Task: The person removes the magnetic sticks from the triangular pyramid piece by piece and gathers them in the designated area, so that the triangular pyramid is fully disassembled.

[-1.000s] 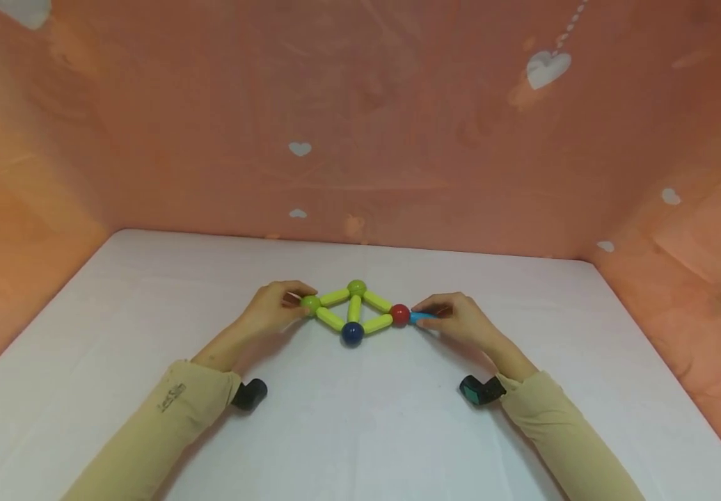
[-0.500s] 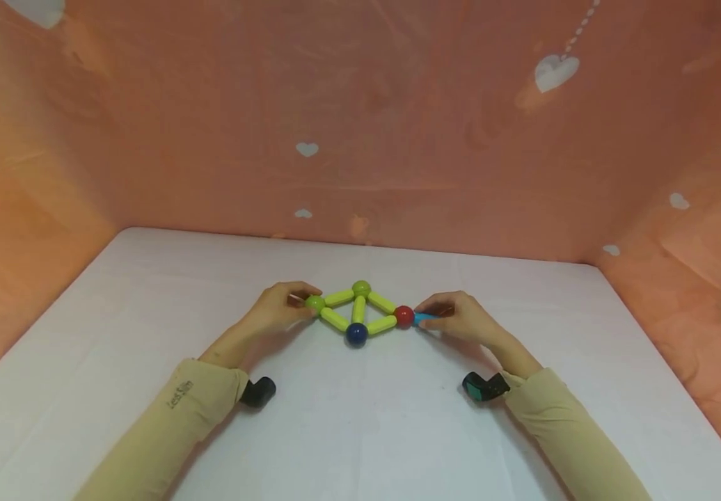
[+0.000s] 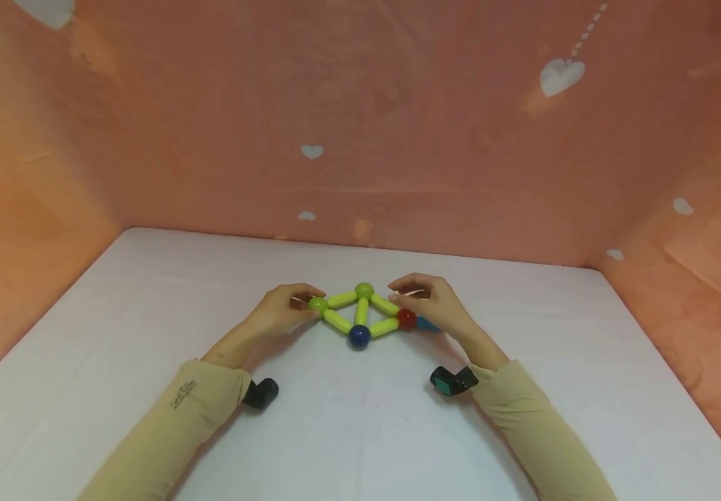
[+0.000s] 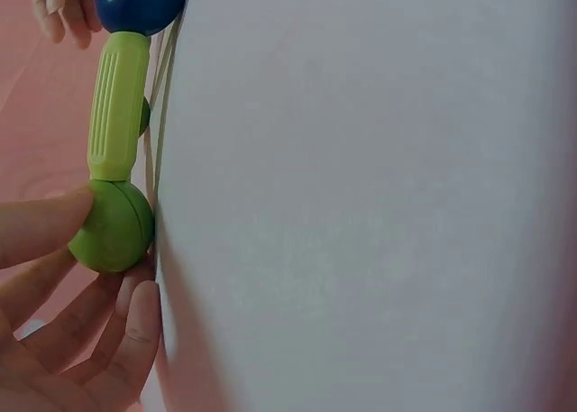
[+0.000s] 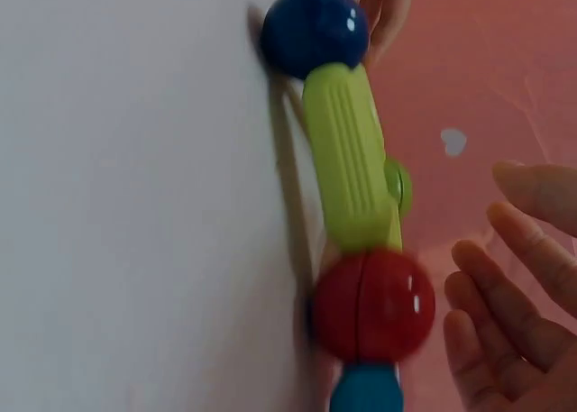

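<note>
On the white table lies a flat diamond of yellow-green magnetic rods (image 3: 362, 312) joined by balls, with one rod across its middle. My left hand (image 3: 275, 307) pinches the green ball (image 3: 318, 306) at its left corner, thumb on the near side. A second green ball (image 3: 364, 291) forms the far corner and a dark blue ball (image 3: 359, 337) the near one. At the right corner a red ball (image 3: 406, 319) has a blue rod (image 5: 367, 392) attached, pointing right. My right hand (image 3: 431, 299) hovers above the red ball, fingers loosely bent, holding nothing.
White cloth covers the table (image 3: 360, 424). A pinkish-orange backdrop (image 3: 210, 139) with white hearts rises behind it and at both sides. Black wrist cameras (image 3: 262, 394) sit at both cuffs.
My right hand has let go of the blue rod and moved up and left, over the red ball. My left hand keeps its hold on the green ball. The view has shifted slightly.
</note>
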### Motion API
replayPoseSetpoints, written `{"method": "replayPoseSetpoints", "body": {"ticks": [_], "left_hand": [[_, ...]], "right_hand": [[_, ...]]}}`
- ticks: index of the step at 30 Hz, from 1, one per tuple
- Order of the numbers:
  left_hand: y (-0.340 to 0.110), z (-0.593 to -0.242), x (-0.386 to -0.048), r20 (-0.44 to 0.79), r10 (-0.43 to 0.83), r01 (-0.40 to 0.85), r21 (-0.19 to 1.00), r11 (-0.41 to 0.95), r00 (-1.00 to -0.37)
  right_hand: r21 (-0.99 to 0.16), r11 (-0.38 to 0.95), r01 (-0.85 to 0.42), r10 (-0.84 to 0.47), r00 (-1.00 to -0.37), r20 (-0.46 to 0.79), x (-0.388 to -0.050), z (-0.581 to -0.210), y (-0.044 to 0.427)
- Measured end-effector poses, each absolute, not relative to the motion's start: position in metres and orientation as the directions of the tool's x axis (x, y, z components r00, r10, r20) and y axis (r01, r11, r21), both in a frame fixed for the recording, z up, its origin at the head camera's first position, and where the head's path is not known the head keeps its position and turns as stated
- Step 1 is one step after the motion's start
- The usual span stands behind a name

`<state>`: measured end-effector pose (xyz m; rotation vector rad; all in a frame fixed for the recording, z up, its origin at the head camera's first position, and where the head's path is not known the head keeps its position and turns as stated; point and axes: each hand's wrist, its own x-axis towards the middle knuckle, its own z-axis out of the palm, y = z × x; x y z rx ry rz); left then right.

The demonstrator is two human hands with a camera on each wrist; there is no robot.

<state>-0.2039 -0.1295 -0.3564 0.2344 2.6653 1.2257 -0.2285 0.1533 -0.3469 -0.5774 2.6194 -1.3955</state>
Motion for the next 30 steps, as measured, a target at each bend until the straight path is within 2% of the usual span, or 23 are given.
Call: {"method": "replayPoseSetpoints", "body": {"ticks": [12,20,24,30], "left_hand": [[-0.132,-0.362,-0.209,-0.177,0.229,-0.018,0.826,0.564,-0.957],[-0.135,-0.363,-0.205,-0.160,0.241,-0.007,0.846,0.533,-0.957],[-0.135,-0.359,-0.202,-0.122,0.252,0.037,0.837,0.546,-0.960],[-0.133,-0.362,-0.201,-0.133,0.240,0.014,0.850,0.527,-0.961]], "right_hand": [[-0.833,0.465,-0.300,-0.421,-0.902,0.090,-0.234,-0.354,0.118],[-0.812,0.457,-0.362,-0.442,-0.885,0.145,-0.237,-0.357,0.103],[-0.805,0.470,-0.362,-0.466,-0.876,0.122,-0.239,-0.355,0.097],[-0.786,0.519,-0.337,-0.492,-0.870,0.048,-0.240,-0.358,0.090]]}}
